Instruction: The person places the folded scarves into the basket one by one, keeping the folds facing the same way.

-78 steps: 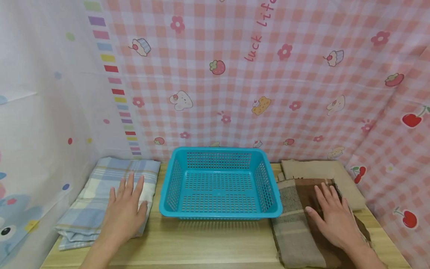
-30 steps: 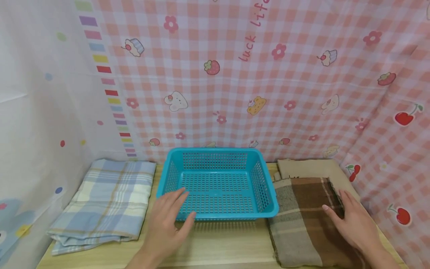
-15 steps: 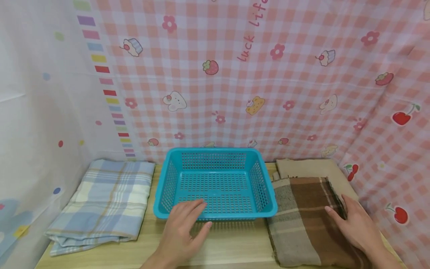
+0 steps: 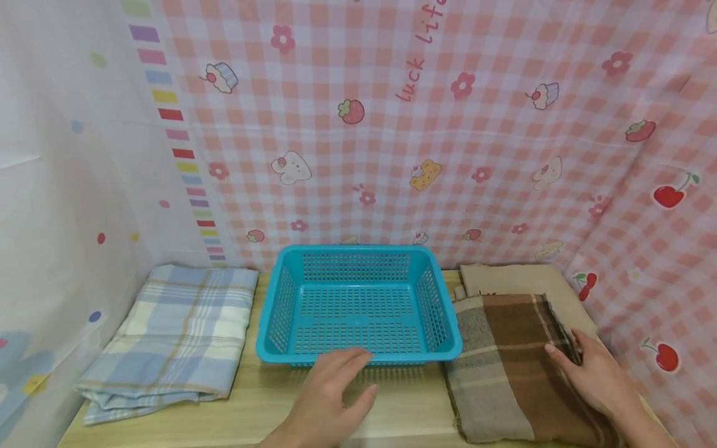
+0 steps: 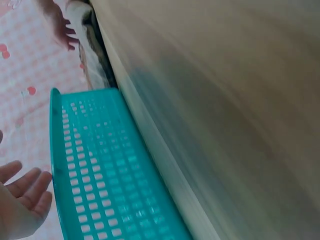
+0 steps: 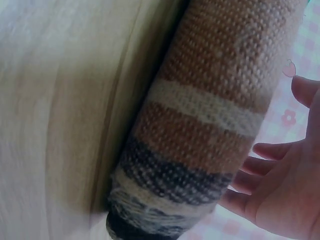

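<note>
A folded brown plaid cloth [image 4: 521, 367] lies on the right of the table. My right hand [image 4: 602, 376] is at its right edge, thumb over the top and fingers toward the far side. In the right wrist view, the fingers [image 6: 262, 165] extend beside the thick woven fold, with the thumb well apart from them. A turquoise plastic basket [image 4: 358, 359] with slotted walls stands in the middle. My left hand [image 4: 330, 398] is just in front of its near rim, fingers slightly bent and holding nothing. The left wrist view shows those fingertips close to the rim.
A folded blue and white plaid cloth [image 4: 173, 342] lies left of the basket. A beige folded cloth [image 4: 515, 281] sits behind the brown one, partly covered by it. Patterned fabric curtains [image 4: 347, 155] enclose the wooden table [image 4: 409, 404] at the back and sides.
My left hand has left the blue plaid cloth and moved right, across the basket's near side. My right hand has shifted from atop the brown cloth to its right edge.
</note>
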`<action>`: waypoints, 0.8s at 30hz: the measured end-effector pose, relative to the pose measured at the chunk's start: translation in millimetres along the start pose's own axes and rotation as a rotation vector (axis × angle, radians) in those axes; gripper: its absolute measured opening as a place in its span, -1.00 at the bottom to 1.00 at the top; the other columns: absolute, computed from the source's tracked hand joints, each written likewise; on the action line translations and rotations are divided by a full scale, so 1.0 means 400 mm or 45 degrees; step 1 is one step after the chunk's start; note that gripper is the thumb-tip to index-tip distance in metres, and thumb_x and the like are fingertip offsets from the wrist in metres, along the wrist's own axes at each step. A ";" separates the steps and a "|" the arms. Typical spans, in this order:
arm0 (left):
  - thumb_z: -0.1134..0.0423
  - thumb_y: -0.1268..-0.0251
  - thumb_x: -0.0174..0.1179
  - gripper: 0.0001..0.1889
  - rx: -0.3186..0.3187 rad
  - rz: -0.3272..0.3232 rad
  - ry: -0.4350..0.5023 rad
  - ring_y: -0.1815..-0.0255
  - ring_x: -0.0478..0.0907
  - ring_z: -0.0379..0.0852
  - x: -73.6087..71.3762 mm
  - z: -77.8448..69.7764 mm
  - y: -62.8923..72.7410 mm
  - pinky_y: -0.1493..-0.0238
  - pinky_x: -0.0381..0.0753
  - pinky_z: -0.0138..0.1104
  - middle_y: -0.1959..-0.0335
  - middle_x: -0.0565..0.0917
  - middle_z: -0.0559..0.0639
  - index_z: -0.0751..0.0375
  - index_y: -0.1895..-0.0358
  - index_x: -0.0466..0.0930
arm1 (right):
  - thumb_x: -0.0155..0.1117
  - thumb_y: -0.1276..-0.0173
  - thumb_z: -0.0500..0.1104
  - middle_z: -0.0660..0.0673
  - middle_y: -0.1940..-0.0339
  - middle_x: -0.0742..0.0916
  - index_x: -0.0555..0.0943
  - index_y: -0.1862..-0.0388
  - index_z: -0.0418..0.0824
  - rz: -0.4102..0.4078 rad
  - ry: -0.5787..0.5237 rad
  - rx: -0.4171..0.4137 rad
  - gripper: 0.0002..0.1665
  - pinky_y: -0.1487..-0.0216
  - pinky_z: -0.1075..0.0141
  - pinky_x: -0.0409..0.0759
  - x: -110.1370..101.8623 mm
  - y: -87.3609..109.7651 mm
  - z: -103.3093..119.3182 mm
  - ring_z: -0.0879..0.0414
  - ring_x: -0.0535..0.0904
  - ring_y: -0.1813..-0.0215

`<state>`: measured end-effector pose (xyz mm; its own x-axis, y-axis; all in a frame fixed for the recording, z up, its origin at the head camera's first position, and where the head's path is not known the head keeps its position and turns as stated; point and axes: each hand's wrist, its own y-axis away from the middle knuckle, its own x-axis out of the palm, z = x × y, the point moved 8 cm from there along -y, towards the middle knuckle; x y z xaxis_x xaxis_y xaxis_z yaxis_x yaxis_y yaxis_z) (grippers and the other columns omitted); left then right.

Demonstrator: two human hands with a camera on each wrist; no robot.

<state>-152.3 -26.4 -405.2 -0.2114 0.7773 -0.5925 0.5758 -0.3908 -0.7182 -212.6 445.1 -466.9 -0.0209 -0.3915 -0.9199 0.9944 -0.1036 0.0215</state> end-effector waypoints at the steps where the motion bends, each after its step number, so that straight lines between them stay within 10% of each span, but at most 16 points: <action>1: 0.16 -0.38 0.35 -0.62 -0.027 0.034 0.024 -0.16 0.65 0.01 0.009 -0.003 -0.001 -0.15 0.63 0.02 -0.14 0.72 0.02 0.24 -0.17 0.69 | -0.04 -0.63 0.36 -0.81 -0.38 0.26 0.08 -0.49 -0.74 0.021 -0.002 0.011 0.15 -0.25 -0.50 0.25 0.001 -0.002 -0.003 -0.71 0.19 -0.38; 15: -0.10 -0.51 0.20 -0.45 -0.600 0.710 0.469 -0.42 0.48 0.06 0.171 -0.024 0.014 -0.36 0.52 0.02 -0.39 0.57 0.05 0.17 -0.37 0.60 | -0.02 -0.63 0.33 -0.81 -0.35 0.32 0.19 -0.42 -0.75 0.051 0.003 0.032 0.10 -0.23 -0.49 0.30 0.008 0.000 -0.022 -0.72 0.24 -0.34; 24: 0.08 -0.45 0.28 -0.48 -0.754 0.842 0.853 -0.02 0.61 -0.24 0.300 -0.010 0.055 0.02 0.65 -0.33 -0.32 0.61 0.04 0.24 -0.38 0.57 | -0.05 -0.62 0.38 -0.81 -0.32 0.35 0.18 -0.41 -0.78 0.112 0.060 0.061 0.16 -0.19 -0.47 0.38 0.023 -0.007 -0.043 -0.72 0.33 -0.29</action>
<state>-161.9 60.1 -490.7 0.6431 0.6815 -0.3492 0.7412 -0.6686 0.0602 -213.7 457.6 -482.3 0.0722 -0.3580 -0.9309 0.9861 -0.1145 0.1205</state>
